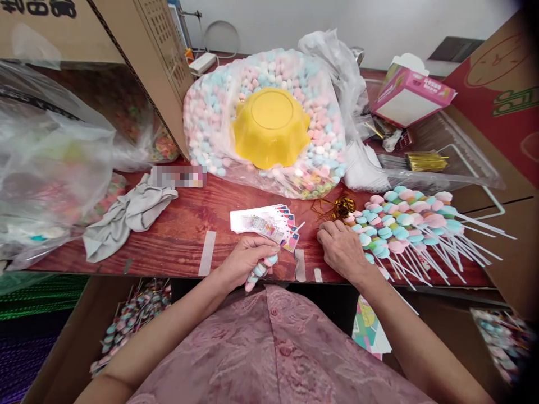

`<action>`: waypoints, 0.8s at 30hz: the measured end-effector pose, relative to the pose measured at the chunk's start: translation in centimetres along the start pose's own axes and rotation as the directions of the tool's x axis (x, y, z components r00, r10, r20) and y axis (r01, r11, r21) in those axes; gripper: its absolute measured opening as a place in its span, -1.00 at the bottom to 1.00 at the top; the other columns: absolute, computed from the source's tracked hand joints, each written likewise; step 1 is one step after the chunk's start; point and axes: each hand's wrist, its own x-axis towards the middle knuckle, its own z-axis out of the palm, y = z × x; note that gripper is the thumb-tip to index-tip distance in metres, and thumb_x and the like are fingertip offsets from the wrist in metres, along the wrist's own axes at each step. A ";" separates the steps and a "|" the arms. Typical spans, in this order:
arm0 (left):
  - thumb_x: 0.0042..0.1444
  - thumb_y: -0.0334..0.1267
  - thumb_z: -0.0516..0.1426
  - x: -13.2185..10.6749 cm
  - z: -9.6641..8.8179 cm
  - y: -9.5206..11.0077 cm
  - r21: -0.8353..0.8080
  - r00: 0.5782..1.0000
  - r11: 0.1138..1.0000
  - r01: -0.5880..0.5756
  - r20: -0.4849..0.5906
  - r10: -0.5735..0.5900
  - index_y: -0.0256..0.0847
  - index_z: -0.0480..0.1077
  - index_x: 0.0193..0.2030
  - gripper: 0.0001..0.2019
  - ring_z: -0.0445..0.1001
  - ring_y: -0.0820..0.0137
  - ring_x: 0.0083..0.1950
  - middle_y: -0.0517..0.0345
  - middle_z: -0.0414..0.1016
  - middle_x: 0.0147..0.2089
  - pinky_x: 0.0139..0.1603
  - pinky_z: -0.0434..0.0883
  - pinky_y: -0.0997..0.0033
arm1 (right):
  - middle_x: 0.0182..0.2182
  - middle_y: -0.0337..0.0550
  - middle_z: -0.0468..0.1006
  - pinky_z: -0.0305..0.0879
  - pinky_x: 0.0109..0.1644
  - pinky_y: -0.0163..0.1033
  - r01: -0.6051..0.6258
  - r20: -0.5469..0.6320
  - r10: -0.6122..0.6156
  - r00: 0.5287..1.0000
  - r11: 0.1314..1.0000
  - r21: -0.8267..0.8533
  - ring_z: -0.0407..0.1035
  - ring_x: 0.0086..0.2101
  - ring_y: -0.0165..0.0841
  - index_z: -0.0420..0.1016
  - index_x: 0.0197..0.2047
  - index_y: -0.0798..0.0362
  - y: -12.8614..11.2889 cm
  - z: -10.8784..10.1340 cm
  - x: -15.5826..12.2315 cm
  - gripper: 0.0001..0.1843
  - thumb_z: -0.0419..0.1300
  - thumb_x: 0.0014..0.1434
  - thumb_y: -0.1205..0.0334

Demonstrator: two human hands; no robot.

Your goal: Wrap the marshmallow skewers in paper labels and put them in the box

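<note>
At the table's front edge, my left hand (255,253) is closed around a marshmallow skewer (257,273) of pink, blue and white pieces. The tip of a white stick (300,228) pokes out past its fingers, over a fanned stack of printed cards (263,220) lying on the table. My right hand (339,247) rests on the table with its fingers curled together, just in front of a bundle of gold twist ties (343,207). Whatever is under those fingertips is hidden. Beside it on the right lies a pile of finished marshmallow skewers (404,221) on white sticks.
A yellow scalloped bowl (272,126) sits upside down on a big clear bag of marshmallows (206,118). A grey cloth (130,216) and plastic bags (54,163) lie left, by a cardboard box (164,62). A clear tray (467,151) with gold ties (427,161) stands right.
</note>
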 end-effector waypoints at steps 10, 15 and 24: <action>-0.07 -0.09 0.31 0.1 0.4 0.0 -0.072 0.996 0.997 -0.033 0.080 0.039 -0.37 0.49 -0.30 -0.66 0.22 0.57 -0.77 0.18 0.46 -0.51 -0.91 0.12 0.57 | -0.29 -0.15 0.48 0.34 -0.15 -0.21 0.034 -0.321 0.292 0.901 0.688 0.725 0.40 -0.25 -0.34 0.38 -0.30 0.01 -2.3 -1.2 -0.4 -0.87 0.07 0.27 0.37; -0.04 -0.13 0.30 0.1 -0.3 -0.5 -0.102 0.995 0.993 -0.055 0.079 0.063 -0.33 0.45 -0.37 -0.73 0.22 0.57 -0.75 0.25 0.37 -0.57 -0.91 0.12 0.61 | -0.26 -0.10 0.55 0.35 -0.16 -0.18 -0.161 -0.407 0.349 0.844 0.889 0.428 0.44 -0.24 -0.28 0.52 -0.27 0.02 0.9 -0.1 -2.0 -0.88 0.14 0.22 0.32; -0.09 -0.14 0.32 0.3 0.2 -0.9 -0.208 0.995 0.978 -0.020 0.096 0.041 -0.29 0.43 -0.37 -0.74 0.16 0.57 -0.75 0.31 0.31 -0.60 -0.92 0.13 0.58 | -0.30 -0.10 0.57 0.26 -0.19 -0.22 -0.116 -0.200 0.189 0.962 0.937 0.328 0.40 -0.25 -0.29 0.57 -0.27 0.03 -2.0 0.6 0.6 -0.77 0.08 0.30 0.22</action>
